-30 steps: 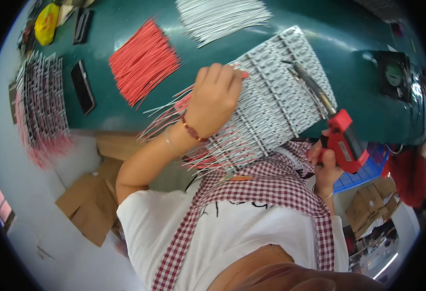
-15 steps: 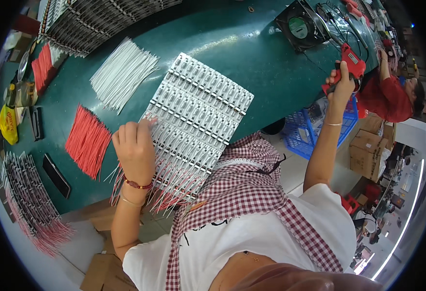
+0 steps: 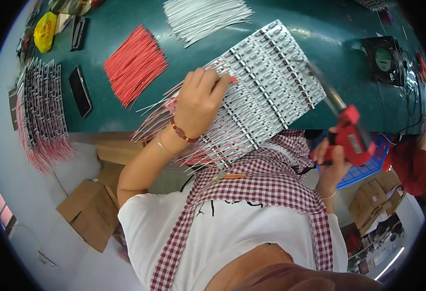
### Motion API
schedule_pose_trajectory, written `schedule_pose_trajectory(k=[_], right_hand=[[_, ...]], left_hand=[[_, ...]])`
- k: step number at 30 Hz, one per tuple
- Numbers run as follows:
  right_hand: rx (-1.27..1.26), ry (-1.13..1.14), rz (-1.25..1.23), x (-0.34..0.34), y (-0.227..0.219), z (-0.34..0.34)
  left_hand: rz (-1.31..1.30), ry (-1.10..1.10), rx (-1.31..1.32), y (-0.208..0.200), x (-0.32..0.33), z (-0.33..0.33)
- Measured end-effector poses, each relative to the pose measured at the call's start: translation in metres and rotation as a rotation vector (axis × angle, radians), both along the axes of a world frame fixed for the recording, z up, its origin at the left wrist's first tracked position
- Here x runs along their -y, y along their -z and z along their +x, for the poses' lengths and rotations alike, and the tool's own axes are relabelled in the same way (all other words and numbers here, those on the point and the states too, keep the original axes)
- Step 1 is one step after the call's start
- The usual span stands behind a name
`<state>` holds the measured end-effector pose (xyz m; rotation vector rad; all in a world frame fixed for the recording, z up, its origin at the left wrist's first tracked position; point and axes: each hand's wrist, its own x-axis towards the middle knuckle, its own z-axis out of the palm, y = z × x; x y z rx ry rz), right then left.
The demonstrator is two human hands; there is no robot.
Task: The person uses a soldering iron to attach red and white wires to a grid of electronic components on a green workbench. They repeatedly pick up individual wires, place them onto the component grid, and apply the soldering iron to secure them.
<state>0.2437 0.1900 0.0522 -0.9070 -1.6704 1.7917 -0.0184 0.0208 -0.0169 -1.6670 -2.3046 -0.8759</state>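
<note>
My left hand (image 3: 198, 102) is closed over the panel of small white circuit boards (image 3: 271, 72), with red wire ends (image 3: 233, 79) poking out at its fingertips. Thin white and red wires (image 3: 157, 114) trail from the lower left part of this panel, which lies tilted over the table's front edge. In my right hand (image 3: 330, 167) is a red and black soldering gun (image 3: 354, 140). Its metal barrel (image 3: 330, 92) points up and left toward the panel's right edge; motion blurs the tip, so contact cannot be made out.
Cut red wires (image 3: 136, 63) and white wires (image 3: 205, 17) lie in piles on the green table (image 3: 150, 119). At left are a phone (image 3: 80, 91) and wired boards (image 3: 41, 102). A black fan (image 3: 385, 60) stands right, above a blue crate (image 3: 368, 165). Cardboard boxes (image 3: 89, 213) sit below.
My right hand has brought the soldering gun from the far right in to the panel's right side. The view has shifted, and my left hand is now higher along the panel's left edge.
</note>
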Motion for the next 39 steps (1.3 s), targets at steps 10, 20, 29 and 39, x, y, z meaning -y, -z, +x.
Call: schedule_pose_trajectory(k=[10,20,29,39], right_hand=[[0.281,-0.223,-0.023,0.023,0.025,-0.027],[0.371,-0.28,0.058,0.021,0.033,-0.014],[0.4,-0.291,0.041,0.021,0.028,-0.009],[0.433,-0.322,0.362,0.019,0.04,-0.012]], left_hand=[[0.017,-0.006,0.057,0.004,-0.003,-0.004],[-0.028,-0.011,0.047,0.001,-0.004,-0.005],[-0.033,-0.032,0.061,-0.001,-0.007,-0.004],[-0.031,-0.042,0.066,-0.003,-0.01,-0.001]])
